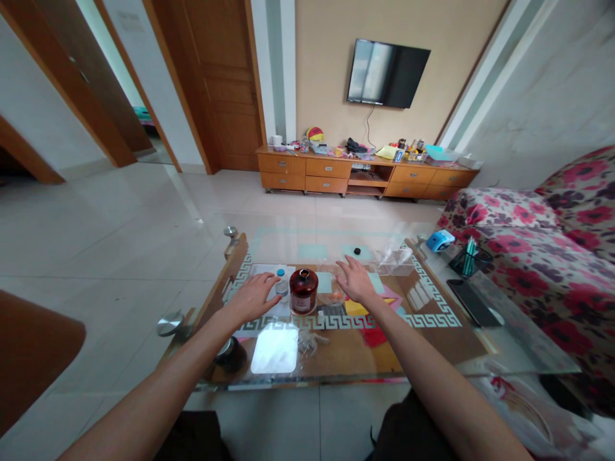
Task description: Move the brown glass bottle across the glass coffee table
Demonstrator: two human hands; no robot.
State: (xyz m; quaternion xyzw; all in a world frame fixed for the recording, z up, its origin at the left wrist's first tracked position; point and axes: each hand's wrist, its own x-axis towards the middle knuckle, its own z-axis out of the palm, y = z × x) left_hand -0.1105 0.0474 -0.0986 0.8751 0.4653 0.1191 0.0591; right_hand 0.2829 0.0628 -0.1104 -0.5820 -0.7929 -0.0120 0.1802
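Note:
A brown glass bottle point(303, 291) stands upright near the middle of the glass coffee table point(485, 346). My left hand point(254, 296) is stretched out just left of it, fingers apart, holding nothing, beside a small clear bottle with a blue cap point(281, 282). My right hand point(354, 280) reaches out on the bottle's right side, open and empty, over coloured paper sheets point(358, 308). A small black cap point(357, 251) lies farther back on the glass.
On the table's right side are a clear plastic box point(396, 258), a blue device point(439, 241), a pen holder point(468, 258) and a dark tablet point(473, 302). A floral sofa point(552, 256) is at right. A TV cabinet point(365, 171) lines the far wall.

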